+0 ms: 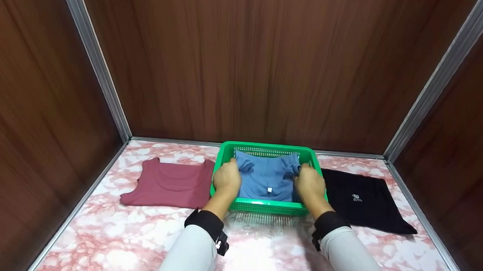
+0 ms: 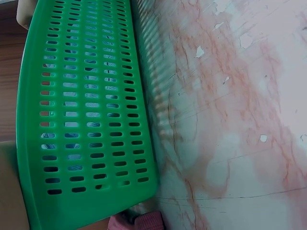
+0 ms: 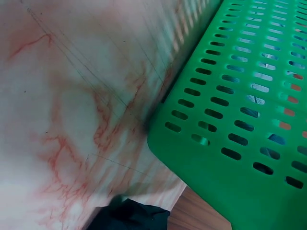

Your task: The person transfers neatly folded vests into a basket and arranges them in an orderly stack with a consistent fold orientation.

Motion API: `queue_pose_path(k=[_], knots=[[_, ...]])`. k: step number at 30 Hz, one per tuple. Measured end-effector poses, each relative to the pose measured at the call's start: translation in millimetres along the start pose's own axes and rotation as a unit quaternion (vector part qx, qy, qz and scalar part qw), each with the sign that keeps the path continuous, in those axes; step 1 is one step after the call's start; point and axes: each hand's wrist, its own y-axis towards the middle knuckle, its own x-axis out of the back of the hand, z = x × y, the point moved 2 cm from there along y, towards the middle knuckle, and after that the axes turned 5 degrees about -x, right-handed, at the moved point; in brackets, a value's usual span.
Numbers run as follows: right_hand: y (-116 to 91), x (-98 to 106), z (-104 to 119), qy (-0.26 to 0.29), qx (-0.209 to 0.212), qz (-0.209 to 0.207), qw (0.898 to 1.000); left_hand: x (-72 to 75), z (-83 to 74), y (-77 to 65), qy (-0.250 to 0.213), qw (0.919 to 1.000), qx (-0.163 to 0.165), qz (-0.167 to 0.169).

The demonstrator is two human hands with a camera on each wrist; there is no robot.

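A green plastic basket [image 1: 268, 208] with slotted sides stands in front of me near the back wall. A blue garment [image 1: 268, 176] with a small white tag lies inside it, its upper corners raised toward the far rim. My left hand [image 1: 227, 177] grips the basket's left side at the rim, and my right hand [image 1: 310, 182] grips the right side. Both wrist views look at the slotted front wall, with blue cloth showing through the holes. The fingers on the outer side of the basket are hidden.
A maroon sleeveless top [image 1: 172, 189] lies flat to the left of the basket. On the right is a black folded garment [image 1: 362, 201] with a small white print. Brown wood-grain panels [image 1: 261, 70] with metal corner strips enclose the marbled pink-and-white surface [image 1: 120, 236].
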Motion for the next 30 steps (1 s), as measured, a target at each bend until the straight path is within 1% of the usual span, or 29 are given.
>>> queue_pose_path(k=[9,14,18,25,30], knots=[[-0.6,-0.4,0.8,-0.025,0.005,0.013,1.0,-1.9,-1.2,0.2,0.015,0.9999,0.0,0.008],[0.5,-0.6,2.1,-0.029,-0.003,0.025,0.999,-1.2,-0.8,1.0,0.014,0.9998,0.001,0.011],[2.0,-0.5,2.2,-0.031,-0.001,0.025,0.999,0.3,-0.7,2.1,0.017,0.9997,0.002,0.017],[2.7,-1.8,3.1,-0.043,-0.01,0.046,0.998,-2.0,-1.3,1.7,0.024,0.9987,-0.005,0.046],[2.8,-4.1,2.8,-0.06,-0.003,0.047,0.997,-4.4,-0.5,0.7,0.024,0.9986,-0.012,0.046]])
